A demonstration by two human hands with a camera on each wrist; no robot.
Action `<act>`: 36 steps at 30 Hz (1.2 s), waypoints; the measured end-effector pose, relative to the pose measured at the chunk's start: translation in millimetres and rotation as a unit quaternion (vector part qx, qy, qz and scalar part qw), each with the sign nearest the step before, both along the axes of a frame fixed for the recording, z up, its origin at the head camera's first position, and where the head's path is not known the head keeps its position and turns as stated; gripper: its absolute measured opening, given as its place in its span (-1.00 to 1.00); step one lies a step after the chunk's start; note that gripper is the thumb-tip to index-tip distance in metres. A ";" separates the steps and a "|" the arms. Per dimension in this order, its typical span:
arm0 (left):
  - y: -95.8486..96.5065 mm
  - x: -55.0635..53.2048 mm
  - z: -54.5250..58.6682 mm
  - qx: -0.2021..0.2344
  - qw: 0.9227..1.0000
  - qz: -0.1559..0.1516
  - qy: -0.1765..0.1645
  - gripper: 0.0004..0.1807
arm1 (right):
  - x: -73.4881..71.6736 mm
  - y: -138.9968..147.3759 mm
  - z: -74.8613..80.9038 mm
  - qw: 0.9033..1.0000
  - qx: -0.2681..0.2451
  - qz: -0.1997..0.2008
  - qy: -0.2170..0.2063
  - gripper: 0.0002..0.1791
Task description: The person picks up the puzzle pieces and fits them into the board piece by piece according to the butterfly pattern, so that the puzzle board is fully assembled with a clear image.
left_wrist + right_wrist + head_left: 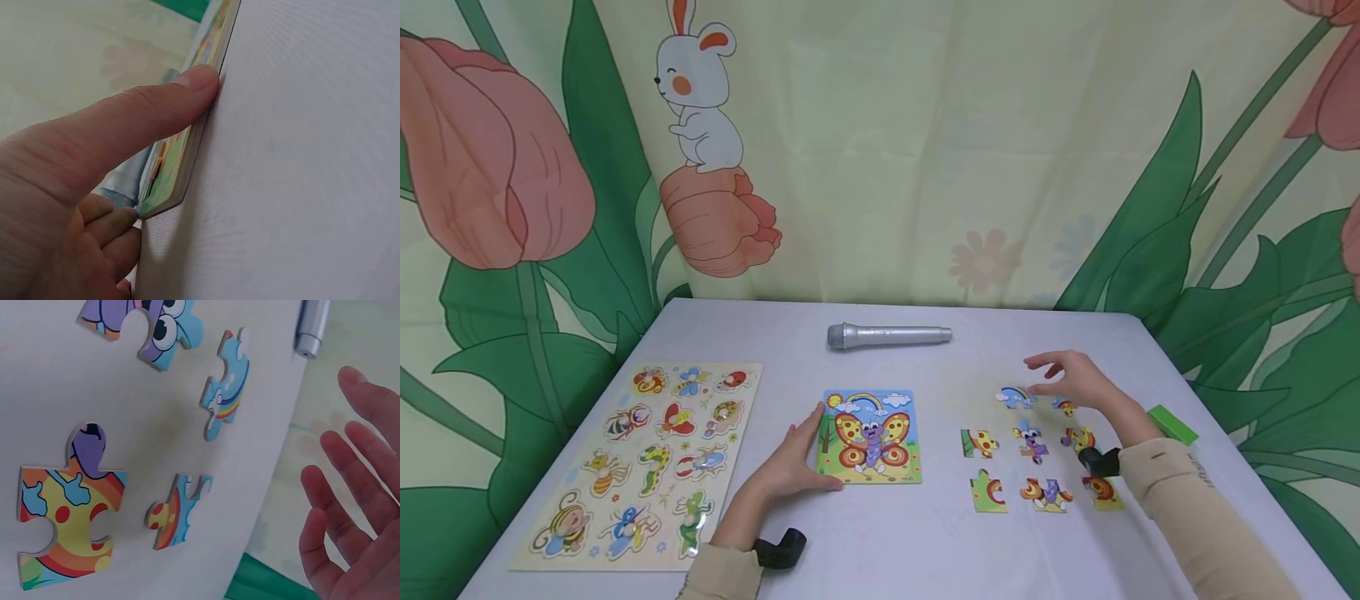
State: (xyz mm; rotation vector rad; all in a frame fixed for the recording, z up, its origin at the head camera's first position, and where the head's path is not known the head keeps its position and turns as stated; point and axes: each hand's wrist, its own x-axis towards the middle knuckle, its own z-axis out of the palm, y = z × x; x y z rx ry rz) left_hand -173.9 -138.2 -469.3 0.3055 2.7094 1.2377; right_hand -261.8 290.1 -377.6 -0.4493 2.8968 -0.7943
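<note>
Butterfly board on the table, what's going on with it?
A person's left hand is at the near left corner of the butterfly board, with the thumb touching its near edge. Their right hand is raised by the far row of loose puzzle pieces and holds nothing. Those pieces lie apart on the table to the right. A silver microphone lies behind the board, and a bigger animal board is on the left.

The wrist views are dimmer, their backdrop (81, 56) blurred.
</note>
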 end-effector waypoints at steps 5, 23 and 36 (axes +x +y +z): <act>-0.6 0.9 0.4 0.002 1.000 -0.001 -0.002 0.32 | -5.9 5.0 -13.1 0.998 -0.007 -0.011 -0.054 -0.45; -0.4 0.9 -0.2 0.002 1.000 0.002 -0.004 0.32 | -8.5 -6.3 -39.7 0.995 0.034 -0.062 -0.073 -0.53; 0.4 0.0 0.5 -0.003 1.000 0.003 -0.001 0.30 | -11.9 -1.2 -39.1 0.997 0.042 -0.050 -0.046 -0.46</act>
